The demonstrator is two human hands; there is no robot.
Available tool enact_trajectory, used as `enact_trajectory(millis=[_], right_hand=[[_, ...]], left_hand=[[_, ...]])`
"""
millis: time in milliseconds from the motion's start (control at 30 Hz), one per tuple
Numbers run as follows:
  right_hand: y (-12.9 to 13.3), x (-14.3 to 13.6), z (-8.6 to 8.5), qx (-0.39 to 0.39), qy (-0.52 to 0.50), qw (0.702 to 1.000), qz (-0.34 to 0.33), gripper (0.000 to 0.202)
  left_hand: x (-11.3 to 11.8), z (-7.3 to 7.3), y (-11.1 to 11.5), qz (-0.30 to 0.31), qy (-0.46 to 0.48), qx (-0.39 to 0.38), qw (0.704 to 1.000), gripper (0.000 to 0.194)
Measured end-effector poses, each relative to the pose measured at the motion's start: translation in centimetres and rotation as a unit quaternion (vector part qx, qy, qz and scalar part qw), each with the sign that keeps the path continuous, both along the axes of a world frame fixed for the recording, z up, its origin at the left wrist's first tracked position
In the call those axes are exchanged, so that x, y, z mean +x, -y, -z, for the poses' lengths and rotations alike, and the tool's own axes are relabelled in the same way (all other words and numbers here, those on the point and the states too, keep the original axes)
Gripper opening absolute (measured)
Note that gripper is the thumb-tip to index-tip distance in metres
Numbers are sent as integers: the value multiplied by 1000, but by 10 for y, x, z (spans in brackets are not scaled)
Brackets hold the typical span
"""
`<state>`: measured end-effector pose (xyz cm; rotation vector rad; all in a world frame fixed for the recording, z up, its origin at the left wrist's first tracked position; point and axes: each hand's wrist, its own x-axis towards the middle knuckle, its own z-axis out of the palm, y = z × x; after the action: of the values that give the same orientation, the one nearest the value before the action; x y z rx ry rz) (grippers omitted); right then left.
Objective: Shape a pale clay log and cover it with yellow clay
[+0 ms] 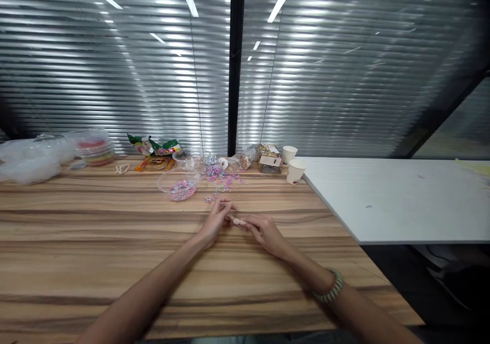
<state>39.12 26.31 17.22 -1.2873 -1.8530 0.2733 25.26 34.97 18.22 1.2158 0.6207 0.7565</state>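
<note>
Pinching a small pale piece (237, 221) between the fingertips of both hands, you hold it low over the wooden table (95, 242), just short of the scattered pastel beads (224, 178). Your left hand (215, 220) curls its fingers down onto one end; your right hand (265, 232) closes thumb and forefinger on the other. What the piece is, you cannot tell at this size. Keep both wrists resting on the tabletop so the pinch stays steady, and work close to the clear plastic bowl (178, 185) of beads. That bowl is thin and glossy; the beads look tiny and matte. Two white paper cups (295, 171) stand near the smooth grey table (401, 196).
</note>
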Motion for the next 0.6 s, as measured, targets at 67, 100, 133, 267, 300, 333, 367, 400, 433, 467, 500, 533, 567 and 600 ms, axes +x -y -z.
enact_trajectory(millis=[67, 100, 133, 267, 300, 333, 367, 400, 433, 467, 500, 533, 567, 600], right_hand=[[-1, 0, 0, -6, -13, 1000, 13, 26], [-1, 1, -1, -8, -20, 1000, 21, 26], [-1, 1, -1, -10, -25, 999, 25, 26], [0, 0, -5, -26, -36, 999, 21, 25], [0, 0, -6, -32, -40, 999, 19, 26], [1, -1, -6, -38, -44, 998, 19, 27], [1, -1, -6, -42, -50, 998, 20, 27], [1, -1, -6, -48, -57, 997, 22, 27], [1, -1, -5, -57, -68, 996, 24, 25], [1, -1, -3, -70, -86, 994, 27, 23], [1, -1, -2, -84, -110, 990, 28, 23], [1, -1, 0, -100, -140, 985, 27, 24], [1, -2, 1, -114, -174, 978, 24, 25], [0, -2, 1, -125, -211, 969, 21, 27]], left_hand=[[0, 0, -3, -34, 34, 3, 999, 26], [0, 0, -5, -46, 56, 9, 997, 24], [0, 0, -8, -57, 75, 16, 995, 23], [-3, -2, -18, -118, 97, 33, 988, 19], [-4, -2, -19, -124, 91, 37, 987, 19], [-4, -2, -18, -122, 80, 46, 988, 20], [-4, -2, -17, -108, 63, 59, 990, 21], [-4, -2, -14, -87, 41, 75, 993, 22], [-3, -2, -11, -62, 19, 94, 993, 24], [-2, -1, -8, -35, 1, 115, 993, 24], [-1, -1, -5, -11, -10, 135, 991, 22], [0, 0, -2, 6, -17, 155, 988, 20], [0, 2, 0, 15, -20, 171, 985, 17], [1, 3, 1, 18, -22, 182, 983, 15]])
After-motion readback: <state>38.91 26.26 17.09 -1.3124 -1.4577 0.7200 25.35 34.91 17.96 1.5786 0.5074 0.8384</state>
